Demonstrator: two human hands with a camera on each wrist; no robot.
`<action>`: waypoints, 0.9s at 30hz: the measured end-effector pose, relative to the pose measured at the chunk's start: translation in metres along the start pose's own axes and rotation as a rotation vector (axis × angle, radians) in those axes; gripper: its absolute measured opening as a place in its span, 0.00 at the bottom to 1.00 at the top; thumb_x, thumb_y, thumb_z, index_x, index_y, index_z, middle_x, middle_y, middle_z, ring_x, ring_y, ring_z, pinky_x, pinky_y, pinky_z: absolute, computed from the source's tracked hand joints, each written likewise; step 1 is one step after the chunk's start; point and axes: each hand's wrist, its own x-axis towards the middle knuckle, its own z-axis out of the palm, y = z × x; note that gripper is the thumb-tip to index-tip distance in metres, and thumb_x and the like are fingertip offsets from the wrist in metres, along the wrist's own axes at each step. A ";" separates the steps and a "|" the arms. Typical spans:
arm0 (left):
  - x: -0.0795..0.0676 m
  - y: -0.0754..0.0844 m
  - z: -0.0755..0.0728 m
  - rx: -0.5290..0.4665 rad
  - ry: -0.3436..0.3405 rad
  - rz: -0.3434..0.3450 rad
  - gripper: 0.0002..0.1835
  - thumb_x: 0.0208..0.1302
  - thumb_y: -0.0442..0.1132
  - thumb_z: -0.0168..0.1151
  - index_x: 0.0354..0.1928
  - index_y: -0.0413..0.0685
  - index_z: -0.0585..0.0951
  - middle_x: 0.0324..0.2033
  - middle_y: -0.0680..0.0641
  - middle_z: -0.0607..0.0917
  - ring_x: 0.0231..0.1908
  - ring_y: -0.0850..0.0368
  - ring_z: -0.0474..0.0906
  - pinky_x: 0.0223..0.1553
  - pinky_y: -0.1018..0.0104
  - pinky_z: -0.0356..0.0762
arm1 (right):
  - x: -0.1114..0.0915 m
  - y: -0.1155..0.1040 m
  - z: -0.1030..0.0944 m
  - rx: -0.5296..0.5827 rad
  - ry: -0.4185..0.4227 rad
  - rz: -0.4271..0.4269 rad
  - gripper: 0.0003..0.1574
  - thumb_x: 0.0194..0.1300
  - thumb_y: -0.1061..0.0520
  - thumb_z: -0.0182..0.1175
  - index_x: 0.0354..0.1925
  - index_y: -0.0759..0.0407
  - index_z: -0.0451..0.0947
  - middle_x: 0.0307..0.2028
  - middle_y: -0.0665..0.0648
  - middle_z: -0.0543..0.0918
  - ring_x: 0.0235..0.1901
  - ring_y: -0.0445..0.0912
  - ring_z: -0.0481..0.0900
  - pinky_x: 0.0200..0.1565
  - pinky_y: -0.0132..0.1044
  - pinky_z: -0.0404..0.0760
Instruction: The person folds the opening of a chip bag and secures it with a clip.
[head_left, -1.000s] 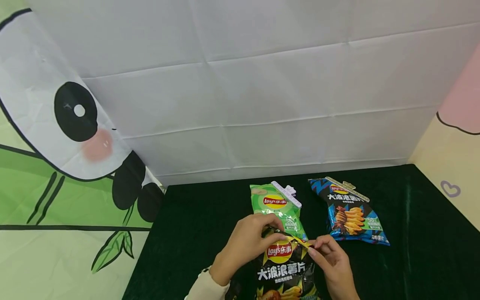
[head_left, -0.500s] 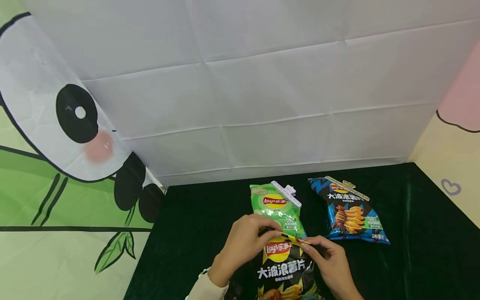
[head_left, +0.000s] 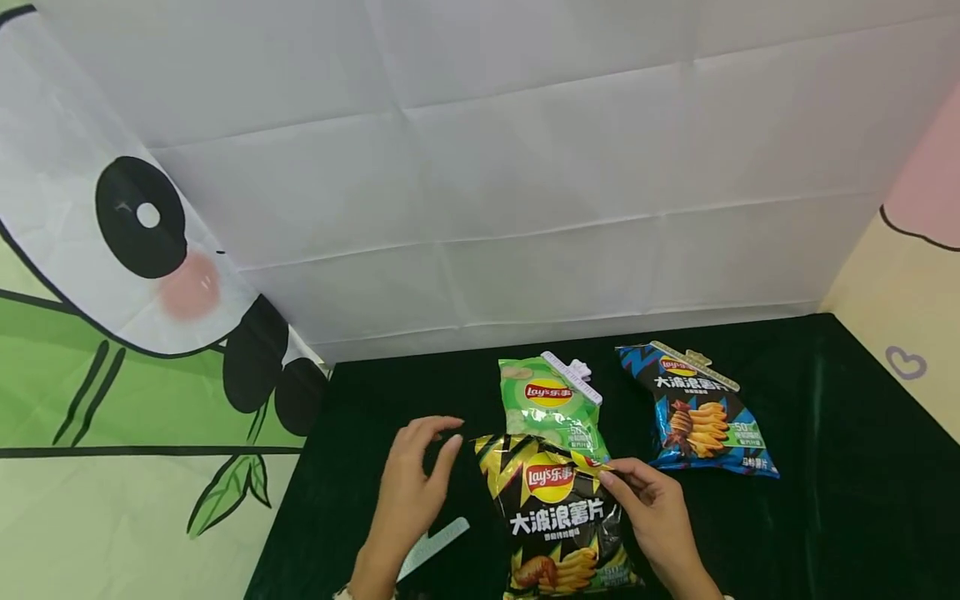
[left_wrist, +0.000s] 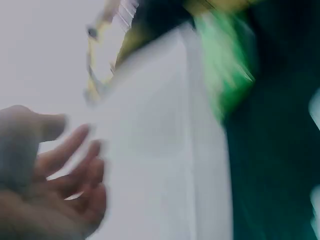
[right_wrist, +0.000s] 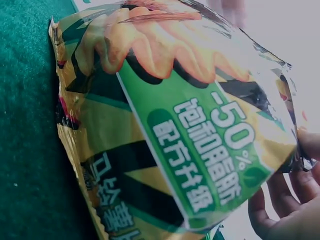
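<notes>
A black and yellow Lay's chip bag (head_left: 557, 525) stands at the front of the table, its printed front facing me. My right hand (head_left: 651, 521) pinches its top right corner between thumb and fingers; the right wrist view shows the bag (right_wrist: 150, 110) large, with the hand (right_wrist: 292, 195) at its edge. The bag's top left corner spreads out loose. Left of the bag, my left hand (head_left: 415, 487) holds nothing, fingers loosely bent and thumb apart. Beside that wrist lies a pale bag clip (head_left: 435, 547), partly hidden by the hand. The left wrist view is blurred.
Behind the held bag lies a green Lay's bag (head_left: 534, 410) with a white clip (head_left: 572, 378) on its top corner. A blue and black bag (head_left: 701, 425) with a beige clip (head_left: 696, 365) lies to the right. Dark green cloth (head_left: 840, 500) covers the table; a white sheet hangs behind.
My left hand has let go of the bag's top edge and moved left. The folded top left corner has sprung open, and the pale clip now shows. The right hand keeps its pinch.
</notes>
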 end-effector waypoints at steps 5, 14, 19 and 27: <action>-0.025 -0.068 -0.010 0.200 -0.321 -0.278 0.13 0.60 0.54 0.63 0.45 0.62 0.80 0.43 0.53 0.81 0.40 0.57 0.75 0.38 0.58 0.73 | 0.000 -0.002 0.001 -0.009 -0.009 0.019 0.18 0.62 0.48 0.62 0.46 0.58 0.80 0.41 0.52 0.85 0.39 0.42 0.83 0.41 0.34 0.82; -0.045 -0.095 -0.009 0.250 -0.494 -0.432 0.12 0.47 0.50 0.73 0.32 0.61 0.79 0.33 0.53 0.81 0.33 0.58 0.75 0.30 0.59 0.71 | 0.000 -0.004 0.001 0.003 -0.003 0.035 0.20 0.62 0.48 0.62 0.47 0.60 0.80 0.41 0.51 0.85 0.39 0.42 0.82 0.42 0.33 0.81; -0.046 -0.090 -0.011 0.227 -0.544 -0.420 0.11 0.50 0.50 0.71 0.29 0.59 0.78 0.28 0.55 0.80 0.28 0.58 0.72 0.28 0.61 0.68 | -0.001 -0.006 0.002 0.017 -0.017 0.046 0.21 0.62 0.48 0.62 0.48 0.60 0.79 0.41 0.52 0.84 0.40 0.42 0.82 0.42 0.33 0.81; -0.041 -0.081 -0.010 0.104 -0.400 -0.374 0.13 0.56 0.49 0.67 0.40 0.60 0.75 0.30 0.57 0.83 0.30 0.62 0.77 0.27 0.65 0.71 | -0.002 -0.003 0.001 0.027 -0.044 0.000 0.20 0.63 0.50 0.61 0.46 0.63 0.79 0.39 0.49 0.85 0.39 0.41 0.83 0.41 0.33 0.82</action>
